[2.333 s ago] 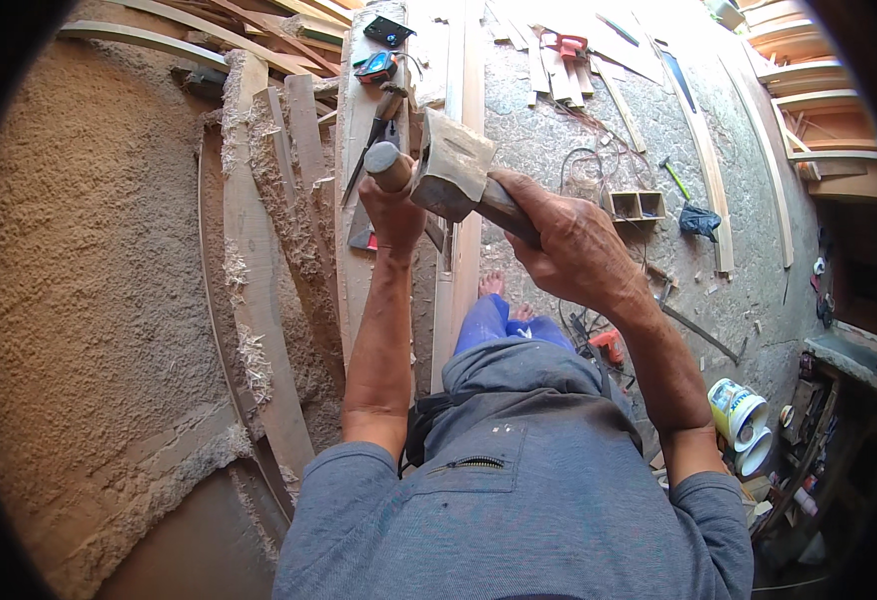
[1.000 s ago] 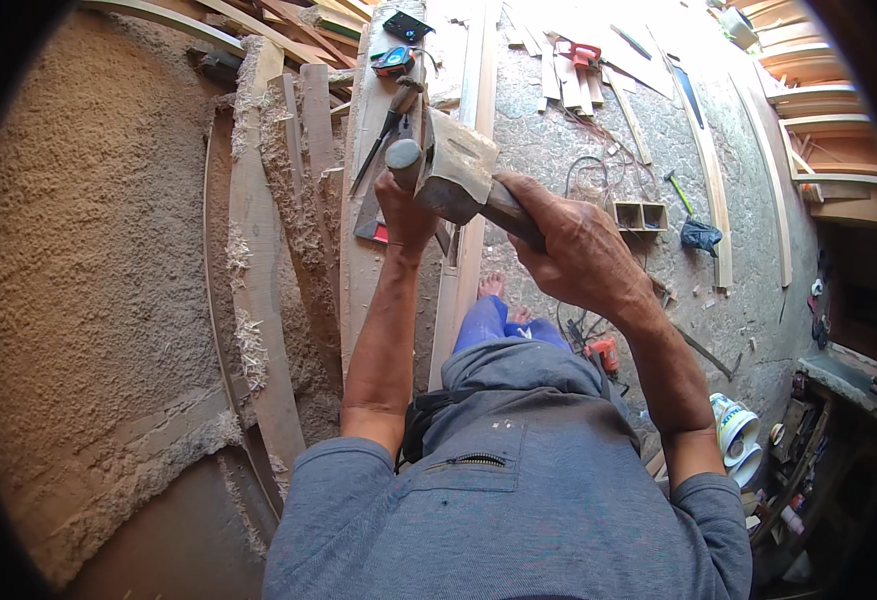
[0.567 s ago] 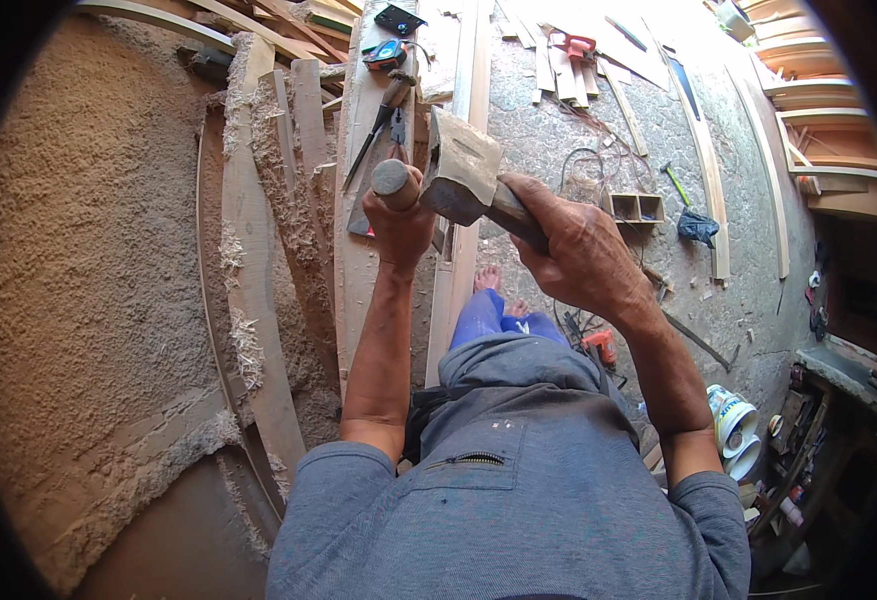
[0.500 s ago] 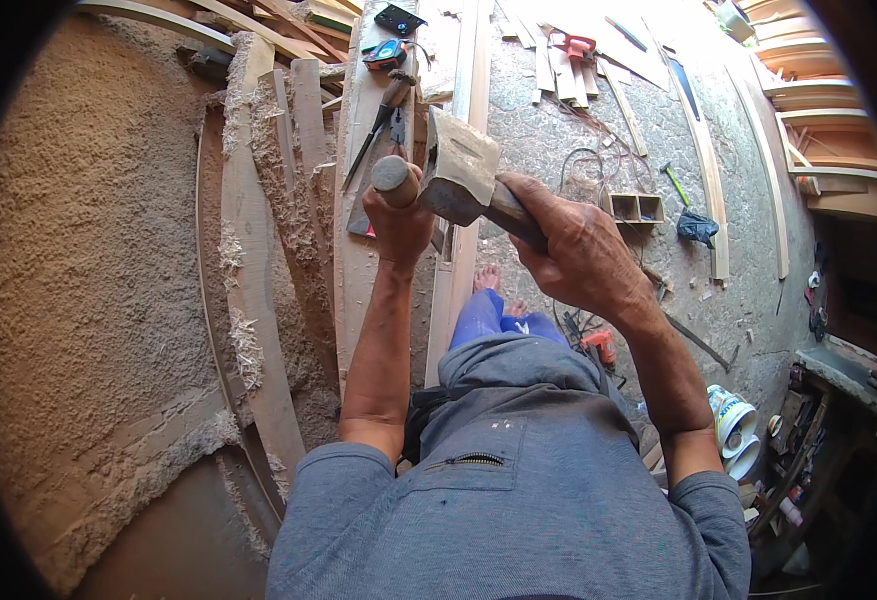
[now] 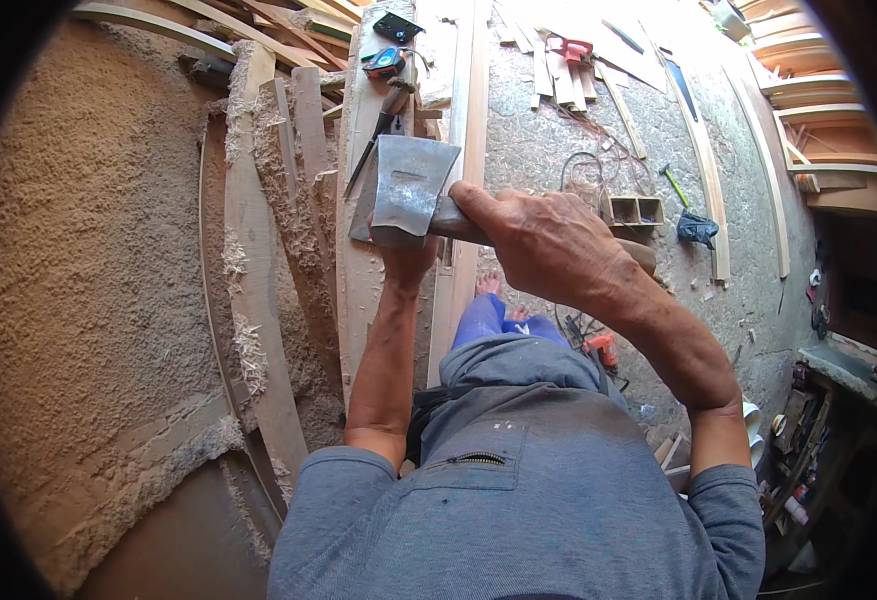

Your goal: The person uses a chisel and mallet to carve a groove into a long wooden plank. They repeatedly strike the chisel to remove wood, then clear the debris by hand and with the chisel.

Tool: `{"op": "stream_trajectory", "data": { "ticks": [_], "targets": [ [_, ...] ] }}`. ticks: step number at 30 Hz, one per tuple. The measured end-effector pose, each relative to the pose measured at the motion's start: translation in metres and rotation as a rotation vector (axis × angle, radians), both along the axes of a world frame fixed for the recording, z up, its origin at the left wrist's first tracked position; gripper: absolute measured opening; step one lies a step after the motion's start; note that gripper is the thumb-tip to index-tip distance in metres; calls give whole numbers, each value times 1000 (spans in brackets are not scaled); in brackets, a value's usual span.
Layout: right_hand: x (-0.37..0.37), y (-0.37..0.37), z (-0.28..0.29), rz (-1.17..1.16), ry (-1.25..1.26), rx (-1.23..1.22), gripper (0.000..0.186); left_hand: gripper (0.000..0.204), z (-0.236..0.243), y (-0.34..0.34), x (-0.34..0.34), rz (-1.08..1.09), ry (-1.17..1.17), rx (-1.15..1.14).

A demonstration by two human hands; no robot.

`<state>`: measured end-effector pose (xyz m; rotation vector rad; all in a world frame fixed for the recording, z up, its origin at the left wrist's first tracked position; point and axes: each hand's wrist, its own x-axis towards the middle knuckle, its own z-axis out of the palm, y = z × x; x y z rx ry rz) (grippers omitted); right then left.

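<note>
My right hand (image 5: 559, 240) is closed round the wooden handle of an axe (image 5: 414, 185), whose broad grey metal head covers the top of my left hand. The handle's end sticks out to the right, past my wrist. Just below the axe head, my left hand (image 5: 409, 262) is closed; the wooden-handled chisel it gripped in the earlier frame is now hidden behind the metal. Beside that hand runs a pale wooden beam (image 5: 474, 110) with a narrow slot (image 5: 446, 250) cut in it. A long dark tool (image 5: 367, 155) lies on the plank to the left.
A tape measure (image 5: 386, 63) sits on the shaving-strewn plank (image 5: 359, 290). Curved boards (image 5: 259, 230) lean at left by a sawdust heap (image 5: 109, 240). On the floor are a red power tool (image 5: 571, 48), an orange tool (image 5: 604, 348), a small divided wooden box (image 5: 636, 211) and a green-handled hammer (image 5: 674, 185).
The axe has swung left and its head has turned, now covering the chisel's round handle end. My right hand has shifted slightly left and its forearm lies flatter. My left hand has barely moved.
</note>
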<state>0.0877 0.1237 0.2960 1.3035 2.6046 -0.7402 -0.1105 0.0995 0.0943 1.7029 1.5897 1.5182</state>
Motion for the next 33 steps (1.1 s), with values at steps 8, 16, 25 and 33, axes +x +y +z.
{"op": "stream_trajectory", "data": {
  "ticks": [8, 16, 25, 33],
  "targets": [
    [17, -17, -21, -132, 438, 104, 60, 17, -1, 44, -9, -89, 46, 128],
    [33, -29, -31, -218, 465, 61, 61, 22, 35, 14, 2, 45, -360, -28],
    [22, -24, -16, -100, 506, 222, 63, 19, 14, 8, -6, 64, 259, 186],
    [-8, -15, 12, 81, 218, 242, 47, 38, -5, -10, -11, -44, -52, -89]
  ]
}}
